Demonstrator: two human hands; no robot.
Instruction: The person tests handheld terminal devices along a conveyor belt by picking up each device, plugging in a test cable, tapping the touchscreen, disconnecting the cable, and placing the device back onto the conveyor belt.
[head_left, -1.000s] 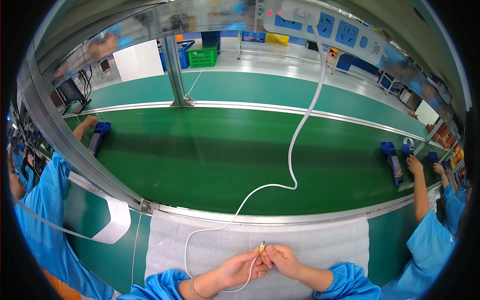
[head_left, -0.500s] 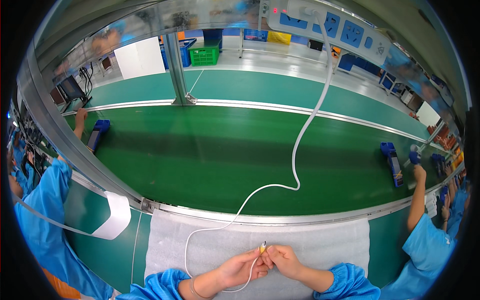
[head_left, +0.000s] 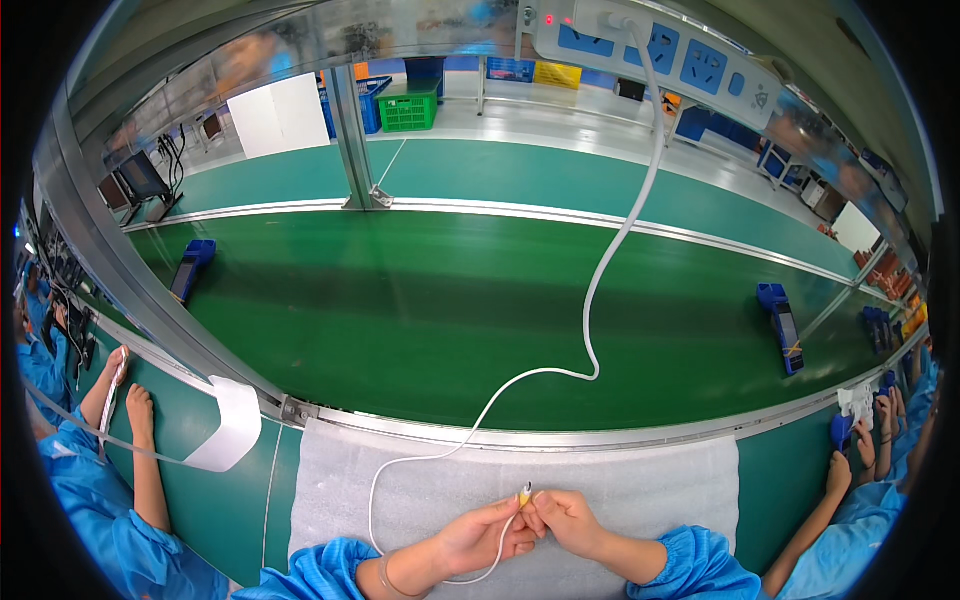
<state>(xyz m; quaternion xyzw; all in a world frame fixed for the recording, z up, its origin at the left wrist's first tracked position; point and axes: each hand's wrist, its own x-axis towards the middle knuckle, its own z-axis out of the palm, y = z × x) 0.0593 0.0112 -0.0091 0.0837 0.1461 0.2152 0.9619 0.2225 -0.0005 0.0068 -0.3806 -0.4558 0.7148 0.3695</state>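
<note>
A white cable [head_left: 520,376] loops down from the power strip to a small plug with a yellow band [head_left: 526,493], whose metal tip points up. My left hand [head_left: 482,535] pinches this plug between thumb and fingers, and the cable runs down across its palm. My right hand [head_left: 572,523] is closed, its thumb and forefinger pressed against the plug's right side. Both hands are above a white foam mat [head_left: 400,487] at the front edge of the bench.
Behind the mat runs a green conveyor belt [head_left: 420,320] carrying blue handheld devices [head_left: 783,328] at both ends. A power strip [head_left: 660,50] hangs overhead. A metal post [head_left: 170,300] and a white curled sheet [head_left: 232,428] stand at left. Co-workers sit on both sides.
My hands and the plug keep their place. The left co-worker's hand has come back from the belt; the right one has brought a blue device to the bench. The belt's devices have shifted slightly left.
</note>
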